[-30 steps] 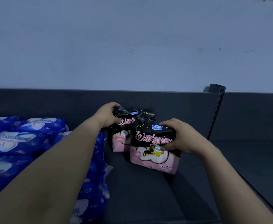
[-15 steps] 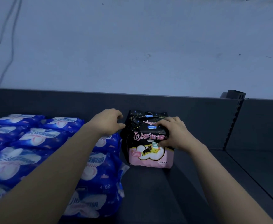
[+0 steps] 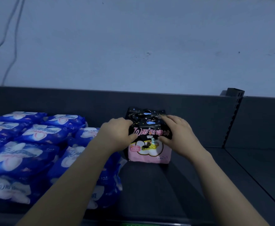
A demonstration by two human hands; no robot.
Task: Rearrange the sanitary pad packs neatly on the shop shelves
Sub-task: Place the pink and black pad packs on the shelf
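**Dark grey shelf [image 3: 149, 193], black-and-pink pad pack [image 3: 149, 150] gripped on both sides**

The black-and-pink pad pack stands upright just right of the frame's centre, its pink lower half resting on the shelf and its printed front facing the camera. The left hand [image 3: 115, 134] grips the pack's left side: its fingers curl over the top corner and its thumb lies on the front face. The right hand [image 3: 177, 132] mirrors it on the right side, fingers curled over the top and thumb pressed against the front near the cloud artwork. Directly behind, touching the front pack, the top of a second dark pack [image 3: 146, 112] shows above the fingers, close to the grey back panel [image 3: 68, 101].

Across the left of the frame lie the blue pad packs [image 3: 35, 144], flat and overlapping in rows; the nearest of them sits just beside the black-and-pink pack's left edge, under the left forearm. At the right, a slotted upright [image 3: 233, 118] rises from the back panel. Above it all is a pale wall [image 3: 133, 38], with a thin cable [image 3: 11, 38] hanging in the upper left.
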